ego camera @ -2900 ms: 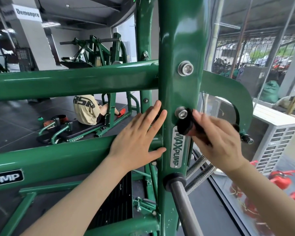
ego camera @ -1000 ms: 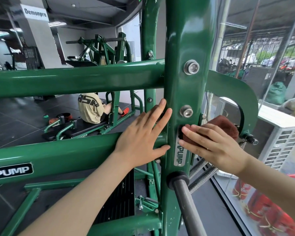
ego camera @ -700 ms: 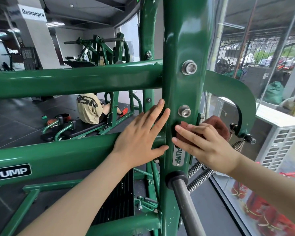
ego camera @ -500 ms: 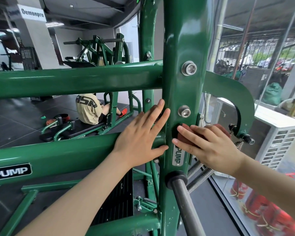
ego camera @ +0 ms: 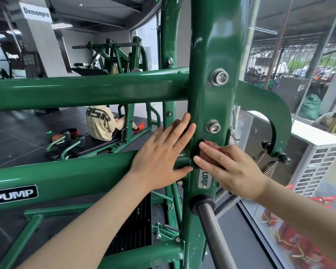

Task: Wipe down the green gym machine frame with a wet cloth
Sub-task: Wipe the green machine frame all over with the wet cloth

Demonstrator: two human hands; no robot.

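Where bolted, glossy green frame (ego camera: 211, 45)

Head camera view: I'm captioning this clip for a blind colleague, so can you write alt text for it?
A right hand presses a reddish-brown cloth flat against a green upright post of a gym machine, below two bolts. The left hand lies open against the post's left side.

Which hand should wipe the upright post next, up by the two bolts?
Right. The right hand already presses the cloth on the post below the lower bolt; the left hand lies flat, clothless.
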